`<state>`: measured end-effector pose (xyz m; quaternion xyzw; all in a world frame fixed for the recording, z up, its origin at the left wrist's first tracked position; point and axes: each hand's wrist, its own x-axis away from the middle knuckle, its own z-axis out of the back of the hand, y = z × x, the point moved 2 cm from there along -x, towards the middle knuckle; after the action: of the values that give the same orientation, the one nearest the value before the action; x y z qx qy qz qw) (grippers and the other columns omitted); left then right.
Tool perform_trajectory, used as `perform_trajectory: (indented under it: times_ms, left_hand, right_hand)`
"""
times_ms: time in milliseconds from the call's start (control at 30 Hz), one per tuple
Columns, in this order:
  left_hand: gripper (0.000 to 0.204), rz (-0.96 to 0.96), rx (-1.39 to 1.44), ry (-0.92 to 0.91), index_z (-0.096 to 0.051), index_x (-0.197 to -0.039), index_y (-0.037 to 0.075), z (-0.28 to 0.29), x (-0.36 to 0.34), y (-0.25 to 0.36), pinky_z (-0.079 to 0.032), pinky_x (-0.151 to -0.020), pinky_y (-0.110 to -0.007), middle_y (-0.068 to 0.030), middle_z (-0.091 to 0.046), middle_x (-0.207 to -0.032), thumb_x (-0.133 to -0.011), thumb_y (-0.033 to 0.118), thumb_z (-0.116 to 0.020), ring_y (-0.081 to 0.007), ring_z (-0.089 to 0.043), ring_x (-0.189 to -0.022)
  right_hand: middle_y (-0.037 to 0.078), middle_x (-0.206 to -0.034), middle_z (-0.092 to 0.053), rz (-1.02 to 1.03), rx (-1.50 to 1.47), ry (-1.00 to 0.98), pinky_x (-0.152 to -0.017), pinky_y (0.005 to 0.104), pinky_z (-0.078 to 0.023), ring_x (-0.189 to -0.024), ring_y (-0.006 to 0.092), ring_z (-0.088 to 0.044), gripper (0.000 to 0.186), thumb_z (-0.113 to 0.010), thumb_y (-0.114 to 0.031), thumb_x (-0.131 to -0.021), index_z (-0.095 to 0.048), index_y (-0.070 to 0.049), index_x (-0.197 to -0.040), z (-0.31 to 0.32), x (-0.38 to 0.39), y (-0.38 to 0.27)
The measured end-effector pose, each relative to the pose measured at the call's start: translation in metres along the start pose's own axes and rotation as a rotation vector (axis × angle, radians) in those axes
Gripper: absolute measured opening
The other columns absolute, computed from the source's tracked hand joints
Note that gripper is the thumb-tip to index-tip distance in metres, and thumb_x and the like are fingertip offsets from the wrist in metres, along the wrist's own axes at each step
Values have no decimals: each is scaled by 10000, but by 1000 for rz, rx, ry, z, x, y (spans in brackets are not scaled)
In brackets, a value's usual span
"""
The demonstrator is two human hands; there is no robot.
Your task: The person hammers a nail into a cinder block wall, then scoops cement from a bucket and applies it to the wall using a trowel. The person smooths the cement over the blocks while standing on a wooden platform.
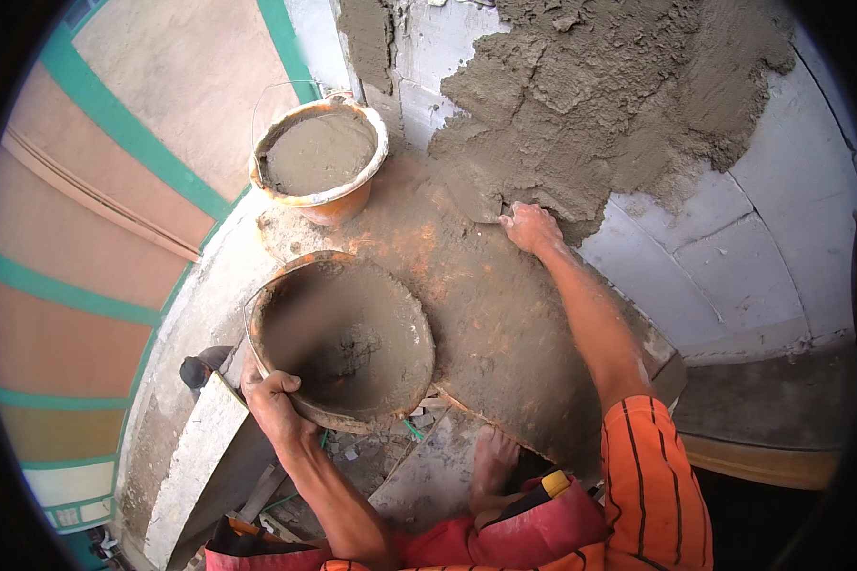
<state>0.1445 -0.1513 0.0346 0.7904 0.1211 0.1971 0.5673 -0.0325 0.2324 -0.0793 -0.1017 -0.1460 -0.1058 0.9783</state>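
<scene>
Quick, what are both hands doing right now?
Left hand: closed on the pan rim.
Right hand: closed on a trowel against the mortar.

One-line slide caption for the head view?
Right hand trowels wet mortar onto a block wall; left hand grips a mortar pan.

Single head-worn fisheye view, looking steeply down from above, close to the block wall (733, 257) (edges bend outward)
</scene>
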Motion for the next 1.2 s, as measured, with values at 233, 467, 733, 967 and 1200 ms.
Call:
perform_trajectory:
  times_ms: [233, 467, 733, 967, 1200]
  left_hand:
    - [726, 15, 38, -71, -494, -1276, -56, -7, -1, -5, -519, -773, -267, -148, -630, -1067, -557, -45, -392, -203, -632, -855]
    - [712, -27, 26, -71, -511, -1258, -57, -11, -8, -9, -520, -717, -251, -121, -633, -1018, -558, -56, -383, -177, -626, -810]
    - [770, -13, 4, -98, -519, -1297, -59, -7, -12, -10, -446, -709, -185, -78, -615, -1033, -536, -71, -402, -133, -573, -817]
    - [762, -21, 35, -50, -538, -1275, -63, -14, -8, -4, -434, -670, -190, -69, -613, -995, -524, -51, -412, -129, -554, -772]
    - [744, -27, 23, -80, -525, -1268, -65, -12, -8, -8, -476, -696, -216, -100, -625, -1013, -535, -48, -396, -154, -596, -790]
  right_hand:
    - [209, -1044, -669, 35, -39, 311, -869, 457, -491, -1006, 367, -627, 410, -563, -358, -928, -619, -16, -1148, 104, 88, 42]
    - [205, -804, -659, 32, -5, 638, -722, 452, -490, -805, 373, -644, 321, -615, -329, -902, -647, -31, -1015, 212, 157, 32]
    - [161, -763, -656, 60, 180, 961, -664, 392, -498, -707, 287, -648, 320, -650, -338, -878, -654, -40, -995, 269, 216, -20]
    - [25, -675, -578, 819, -542, 186, -527, 264, -429, -602, 79, -535, 320, -716, -295, -825, -649, 4, -917, 263, 213, -73]
    - [24, -704, -594, 429, -379, 815, -484, 254, -448, -554, 84, -553, 296, -582, -325, -926, -625, -32, -918, 222, 88, -4]
